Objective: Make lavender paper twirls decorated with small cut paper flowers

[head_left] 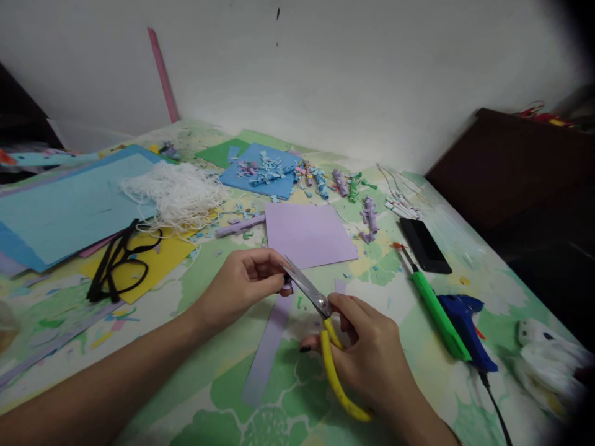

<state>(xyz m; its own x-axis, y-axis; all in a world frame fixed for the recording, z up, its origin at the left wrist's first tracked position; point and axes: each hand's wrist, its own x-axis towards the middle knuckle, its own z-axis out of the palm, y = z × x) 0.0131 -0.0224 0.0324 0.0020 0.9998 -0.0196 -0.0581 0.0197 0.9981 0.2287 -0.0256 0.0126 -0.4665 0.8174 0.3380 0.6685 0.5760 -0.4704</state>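
My right hand (pixel 372 353) grips yellow-handled scissors (pixel 325 334), whose blades point up and left toward my left hand. My left hand (pixel 242 282) pinches the top end of a long lilac paper strip (pixel 267 353), which runs down across the table toward me. The blade tips meet the strip at my left fingertips. A square lilac sheet (pixel 307 234) lies just beyond both hands.
On the flowered tablecloth (pixel 195 371) lie blue sheets (pixel 69 207), a tangle of white string (pixel 174 195), a yellow sheet with black straps (pixel 116 263), rolled paper pieces (pixel 325 181), a black phone (pixel 424 246), a green tool (pixel 439 316) and a blue glue gun (pixel 467 328).
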